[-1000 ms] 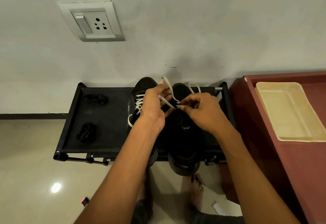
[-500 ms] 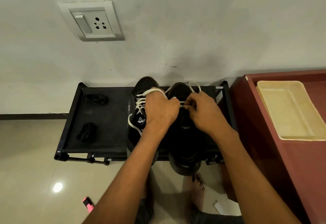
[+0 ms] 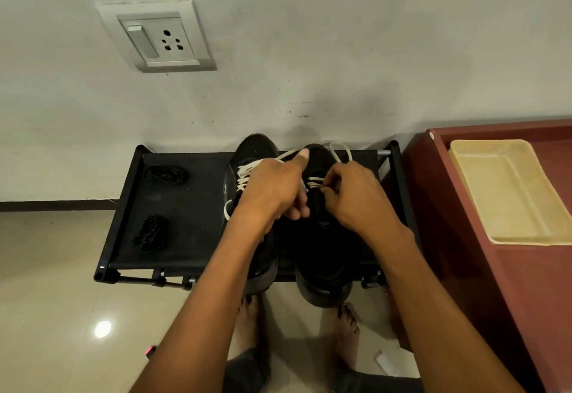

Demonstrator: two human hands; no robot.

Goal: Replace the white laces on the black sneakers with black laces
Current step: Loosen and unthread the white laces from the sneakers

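My right hand [image 3: 356, 199] pinches the white lace [image 3: 315, 180] of the right-hand sneaker [image 3: 322, 256] at its upper eyelets, fingertips curled tight on the cord. My left hand [image 3: 272, 191] curls round a strand of the same lace, thumb stretched toward the heel, where the strand runs up and away; exactly how many fingers trap it I cannot tell. The lace looks soft, light and limp — it will slide through the eyelets if I pull close to each hole, not by its loose loop [image 3: 340, 149] at the back. The shoe itself seems stiff enough to stay put while I tug. The left-hand sneaker [image 3: 253, 151] sits touching it, its own white lace [image 3: 244, 176] fully threaded. Both shoes stand on the black rack [image 3: 130, 207] with toes hanging past the front edge. 2 black laces wait well to the left on the rack — 1 bundle [image 3: 165, 174] near the wall, 1 bundle [image 3: 150, 233] nearer me. I judge they will be floppy too, best taken by their tips.
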